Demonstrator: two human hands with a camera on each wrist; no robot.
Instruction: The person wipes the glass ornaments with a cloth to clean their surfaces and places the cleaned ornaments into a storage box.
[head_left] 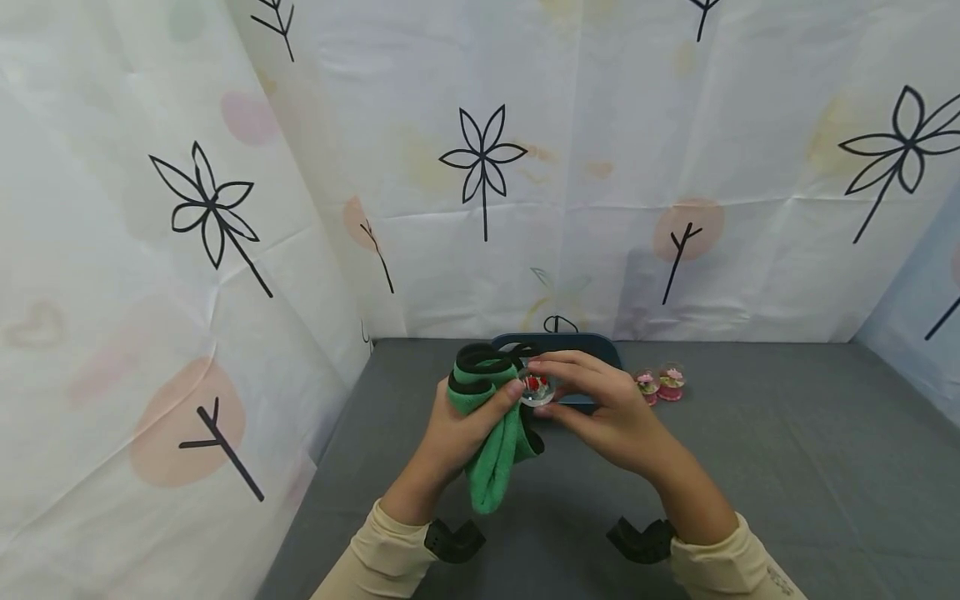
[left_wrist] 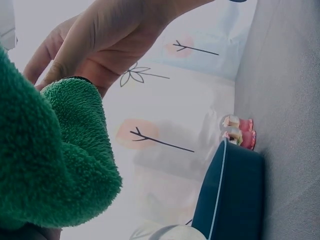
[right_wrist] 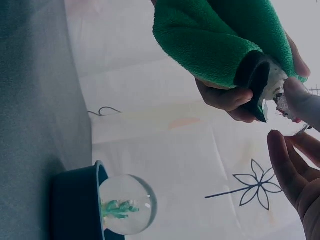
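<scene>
A green, fluffy cloth with black edging is bunched in my left hand, raised over the table. Between the thumb and fingers of my right hand is a small snow globe with red inside. The left thumb and part of the cloth lie right against the globe's left side. From the right wrist side, the cloth's dark edge wraps close to the clear globe, and fingers partly hide it. In the left wrist view the cloth covers most of the left hand.
Behind the hands stands a dark blue bin, holding a larger clear globe with green figures inside. Two small globes on pink bases stand to its right on the grey table. A patterned white curtain hangs at the back.
</scene>
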